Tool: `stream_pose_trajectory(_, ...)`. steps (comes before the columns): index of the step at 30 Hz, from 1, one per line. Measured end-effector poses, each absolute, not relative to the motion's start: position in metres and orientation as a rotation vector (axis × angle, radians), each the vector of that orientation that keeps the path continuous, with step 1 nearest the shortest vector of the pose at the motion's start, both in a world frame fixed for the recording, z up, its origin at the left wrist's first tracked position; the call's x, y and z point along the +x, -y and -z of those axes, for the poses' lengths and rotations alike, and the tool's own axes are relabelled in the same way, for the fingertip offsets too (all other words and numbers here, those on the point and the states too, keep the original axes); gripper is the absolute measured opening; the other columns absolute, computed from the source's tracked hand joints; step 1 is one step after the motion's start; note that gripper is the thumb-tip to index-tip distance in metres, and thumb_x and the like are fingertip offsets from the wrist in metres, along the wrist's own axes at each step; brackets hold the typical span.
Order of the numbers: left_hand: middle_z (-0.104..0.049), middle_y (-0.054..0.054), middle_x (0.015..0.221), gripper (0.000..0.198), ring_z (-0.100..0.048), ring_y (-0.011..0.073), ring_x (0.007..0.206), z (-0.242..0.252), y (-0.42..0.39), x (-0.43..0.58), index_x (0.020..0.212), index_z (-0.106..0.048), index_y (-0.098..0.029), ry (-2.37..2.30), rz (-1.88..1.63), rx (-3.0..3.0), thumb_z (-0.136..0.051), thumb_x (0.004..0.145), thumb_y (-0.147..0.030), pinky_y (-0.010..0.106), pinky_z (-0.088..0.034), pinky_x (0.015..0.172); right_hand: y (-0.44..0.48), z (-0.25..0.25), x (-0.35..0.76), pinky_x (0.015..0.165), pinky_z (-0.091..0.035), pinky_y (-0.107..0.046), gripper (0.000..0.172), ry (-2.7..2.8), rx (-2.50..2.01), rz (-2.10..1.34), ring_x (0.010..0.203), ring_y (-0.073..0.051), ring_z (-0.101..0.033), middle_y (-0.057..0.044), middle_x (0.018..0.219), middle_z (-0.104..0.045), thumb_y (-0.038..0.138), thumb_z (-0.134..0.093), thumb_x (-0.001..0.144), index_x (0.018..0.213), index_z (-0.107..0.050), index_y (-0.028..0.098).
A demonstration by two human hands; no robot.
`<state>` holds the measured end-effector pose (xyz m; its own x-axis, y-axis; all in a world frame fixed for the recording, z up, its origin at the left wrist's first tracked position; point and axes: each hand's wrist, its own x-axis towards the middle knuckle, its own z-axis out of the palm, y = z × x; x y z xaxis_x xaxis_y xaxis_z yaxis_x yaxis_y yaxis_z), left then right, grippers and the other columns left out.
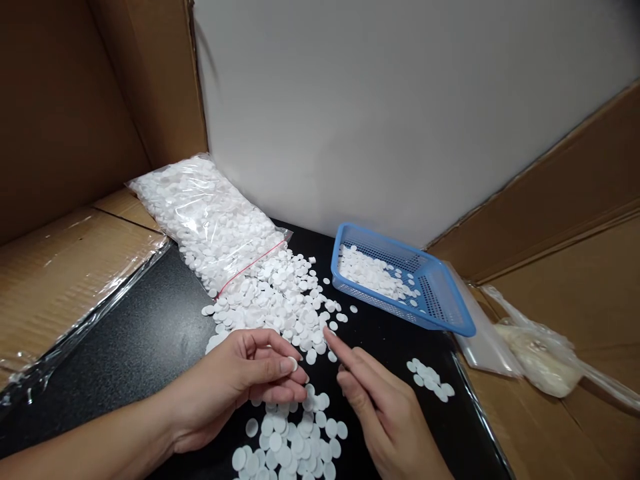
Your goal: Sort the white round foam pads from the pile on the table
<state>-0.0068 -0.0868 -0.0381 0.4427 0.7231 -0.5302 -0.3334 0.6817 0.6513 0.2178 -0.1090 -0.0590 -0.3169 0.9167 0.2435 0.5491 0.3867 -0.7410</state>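
My left hand (pixel 240 387) rests on the black table top with its fingers curled, pinching a small white disc (pixel 293 364) at the fingertips. My right hand (pixel 380 407) lies beside it, index finger stretched out toward the pile of white discs (pixel 280 300) and the other fingers loosely bent; it holds nothing. More white discs (pixel 290 447) are spread below and between both hands. A clear plastic bag (pixel 205 213) full of the same discs lies open at the back left, spilling onto the table.
A blue plastic basket (pixel 450 307) with some discs in it sits at the right rear. A small group of discs (pixel 430 380) lies right of my right hand. Cardboard sheets flank both sides; a clear bag (pixel 535 353) rests on the right cardboard. A white wall stands behind.
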Motion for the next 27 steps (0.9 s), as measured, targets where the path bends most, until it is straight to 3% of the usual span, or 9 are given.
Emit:
stream_pose_trajectory(6,-0.079,0.005,0.079,0.035,-0.075,0.0111,0.070,0.0366,0.0864,-0.0049,0.093,-0.076,-0.013,-0.910,-0.656,0.509,-0.092,0.069,-0.032,0.016,-0.058,0.070,0.1176,0.0610,0.2089,0.052,-0.049,-0.022,0.045,2.112,-1.089,-0.620,0.062,-0.013,-0.058,-0.001,0.078,-0.054,0.029,-0.045,0.105,0.149,-0.049,0.029)
stream_pose_trajectory(11,-0.080,0.005,0.076,0.033,-0.077,0.0130,0.072,0.0380,0.0881,-0.0045,0.083,-0.078,-0.013,-0.945,-0.603,0.558,-0.092,0.067,-0.037,0.014,-0.058,0.067,0.1194,0.0619,0.2081,0.053,-0.050,-0.024,0.048,2.125,-1.076,-0.505,0.064,-0.014,-0.058,-0.002,0.080,-0.055,0.021,-0.048,0.103,0.151,-0.047,0.026)
stream_pose_trajectory(20,-0.082,0.008,0.081,0.034,-0.078,0.0146,0.072,0.0369,0.0906,-0.0025,0.081,-0.079,-0.014,-0.931,-0.585,0.617,-0.094,0.063,-0.038,0.015,-0.058,0.064,0.1180,0.0582,0.2107,0.049,-0.047,-0.022,0.040,2.191,-1.069,-0.310,0.058,-0.012,-0.056,-0.002,0.074,-0.058,0.017,-0.051,0.100,0.138,-0.063,0.020)
stream_pose_trajectory(27,-0.081,0.008,0.079,0.036,-0.078,0.0164,0.074,0.0357,0.0906,-0.0013,0.082,-0.078,-0.013,-0.933,-0.575,0.662,-0.093,0.064,-0.041,0.018,-0.058,0.066,0.1188,0.0582,0.2087,0.050,-0.048,-0.022,0.036,2.185,-1.088,-0.316,0.057,-0.013,-0.055,-0.002,0.072,-0.059,0.019,-0.051,0.101,0.134,-0.067,0.020)
